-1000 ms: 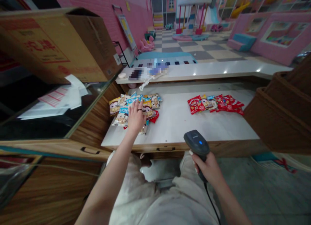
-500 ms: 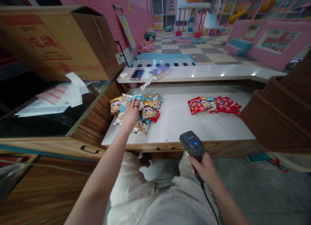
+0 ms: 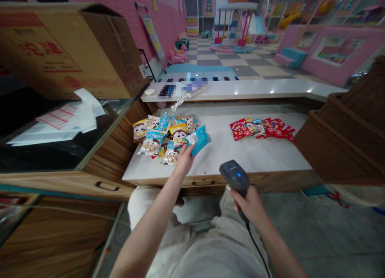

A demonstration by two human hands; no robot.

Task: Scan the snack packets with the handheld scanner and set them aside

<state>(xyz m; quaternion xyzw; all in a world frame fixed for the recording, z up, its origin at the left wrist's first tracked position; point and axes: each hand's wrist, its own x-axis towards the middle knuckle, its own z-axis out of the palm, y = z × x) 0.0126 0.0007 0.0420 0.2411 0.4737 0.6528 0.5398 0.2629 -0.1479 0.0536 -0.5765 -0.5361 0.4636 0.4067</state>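
A blue snack packet (image 3: 199, 140) is pinched in my left hand (image 3: 185, 158), just right of the pile of snack packets (image 3: 153, 142) at the left of the white counter (image 3: 222, 156). That pile mixes blue and yellow packets with cartoon faces. My right hand (image 3: 249, 202) is wrapped round the handle of a dark barcode scanner (image 3: 234, 174), whose blue light is lit and whose head points toward the counter. Farther right lies a row of mostly red packets (image 3: 272, 127), with a blue one and a yellow one among them.
A large cardboard box (image 3: 69, 49) and white papers (image 3: 60, 121) rest on the glass-topped surface at left. Brown wicker baskets (image 3: 345, 137) stand at right. A raised ledge (image 3: 255, 89) behind holds blurred items and a white cable. The scanner's cord hangs over my lap.
My left hand has moved right from the top of the pile and has taken hold of a blue packet. My right hand still holds the scanner in nearly the same place.
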